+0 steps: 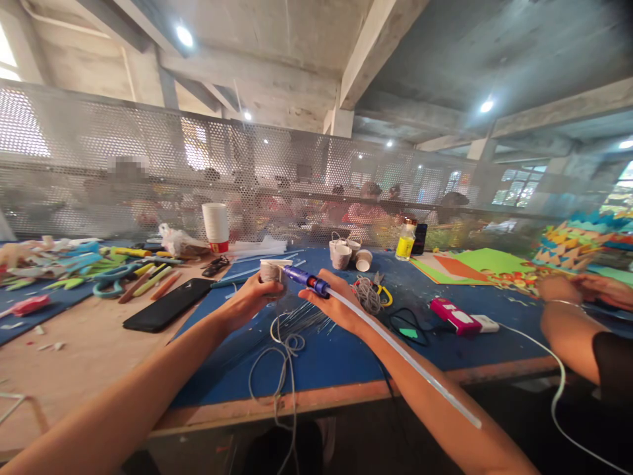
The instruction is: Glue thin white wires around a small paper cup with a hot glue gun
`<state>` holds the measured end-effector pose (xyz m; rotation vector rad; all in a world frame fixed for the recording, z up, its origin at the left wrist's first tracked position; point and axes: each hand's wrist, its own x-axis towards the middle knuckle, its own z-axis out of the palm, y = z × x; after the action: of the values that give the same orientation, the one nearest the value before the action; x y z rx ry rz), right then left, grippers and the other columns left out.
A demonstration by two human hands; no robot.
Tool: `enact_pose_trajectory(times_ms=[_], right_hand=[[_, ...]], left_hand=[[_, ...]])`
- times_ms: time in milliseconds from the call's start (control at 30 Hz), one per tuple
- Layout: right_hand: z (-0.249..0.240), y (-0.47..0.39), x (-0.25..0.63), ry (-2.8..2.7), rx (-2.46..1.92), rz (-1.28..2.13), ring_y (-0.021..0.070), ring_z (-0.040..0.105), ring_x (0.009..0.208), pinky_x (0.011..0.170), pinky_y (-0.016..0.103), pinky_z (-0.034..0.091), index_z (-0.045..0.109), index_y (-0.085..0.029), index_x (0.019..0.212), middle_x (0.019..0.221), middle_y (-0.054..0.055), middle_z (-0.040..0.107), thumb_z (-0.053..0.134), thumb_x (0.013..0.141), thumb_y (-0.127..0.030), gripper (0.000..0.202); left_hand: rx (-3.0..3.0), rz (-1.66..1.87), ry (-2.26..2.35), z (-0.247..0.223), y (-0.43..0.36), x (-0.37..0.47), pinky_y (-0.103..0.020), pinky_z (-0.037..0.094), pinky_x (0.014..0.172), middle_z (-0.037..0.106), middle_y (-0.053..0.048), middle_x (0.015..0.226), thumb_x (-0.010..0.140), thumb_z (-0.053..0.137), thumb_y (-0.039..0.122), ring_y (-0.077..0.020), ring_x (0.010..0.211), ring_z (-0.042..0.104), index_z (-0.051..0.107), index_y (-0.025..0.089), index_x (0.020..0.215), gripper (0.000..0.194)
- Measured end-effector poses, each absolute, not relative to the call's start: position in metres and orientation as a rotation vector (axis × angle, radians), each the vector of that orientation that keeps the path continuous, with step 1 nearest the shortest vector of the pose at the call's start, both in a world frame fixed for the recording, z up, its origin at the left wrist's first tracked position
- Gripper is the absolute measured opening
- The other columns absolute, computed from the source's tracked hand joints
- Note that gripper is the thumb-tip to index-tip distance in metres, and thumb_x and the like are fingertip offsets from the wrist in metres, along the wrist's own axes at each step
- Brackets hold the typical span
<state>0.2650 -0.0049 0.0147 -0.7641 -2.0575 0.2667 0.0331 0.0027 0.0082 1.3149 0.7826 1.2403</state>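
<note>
Holding a small, rough grey cup (270, 269) at centre frame, the left grip (254, 295) sits by the tip of a smooth blue glue gun (301, 280) clasped in the right grip (337, 305), its translucent rod (408, 356) slanting lower right. Tangled grey cord (366, 295) lies right of centre; beyond, nested white paper cups (215, 224) stand left of small rough-textured pots (341, 256).

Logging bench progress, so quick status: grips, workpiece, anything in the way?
Left grip around small cup. Right grip around blue glue gun, pointed at cup. Loose grey cord hanging over near table edge, possible snag.
</note>
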Motion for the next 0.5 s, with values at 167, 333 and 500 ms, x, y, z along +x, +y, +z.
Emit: enact_pose_trajectory(times_ms=[167, 333, 500], right_hand=[[0.0123, -0.0027, 0.2643, -2.064, -0.778, 0.218, 0.0114, 0.047, 0.062, 0.058, 0.023, 0.035, 0.057, -0.021, 0.080, 0.076, -0.002, 0.053, 0.065, 0.092, -0.055, 0.036], [0.0098, -0.0009, 0.2632, -2.076, -0.770, 0.160, 0.0112, 0.048, 0.063, 0.061, 0.024, 0.035, 0.058, -0.021, 0.080, 0.080, -0.001, 0.054, 0.063, 0.093, -0.057, 0.038], [0.0101, -0.0016, 0.2629, -2.086, -0.779, 0.156, 0.0112, 0.048, 0.062, 0.060, 0.024, 0.035, 0.058, -0.021, 0.080, 0.080, -0.001, 0.055, 0.063, 0.093, -0.056, 0.038]], left_hand=[[1.302, 1.276, 0.797, 0.0046, 0.0059, 0.0334, -0.029, 0.043, 0.070, 0.064, -0.001, 0.081, 0.065, 0.080, 0.023, -0.0159, 0.072, 0.056, 0.068, 0.015, 0.097, 0.035], [1.297, 1.319, 0.834, 0.0053, 0.0062, 0.0363, -0.029, 0.043, 0.070, 0.066, -0.001, 0.082, 0.059, 0.084, 0.025, -0.0171, 0.073, 0.057, 0.069, 0.016, 0.099, 0.043], [1.314, 1.342, 0.858, 0.0063, 0.0049, 0.0381, -0.031, 0.045, 0.072, 0.068, -0.003, 0.084, 0.058, 0.084, 0.026, -0.0197, 0.076, 0.060, 0.070, 0.016, 0.108, 0.053]])
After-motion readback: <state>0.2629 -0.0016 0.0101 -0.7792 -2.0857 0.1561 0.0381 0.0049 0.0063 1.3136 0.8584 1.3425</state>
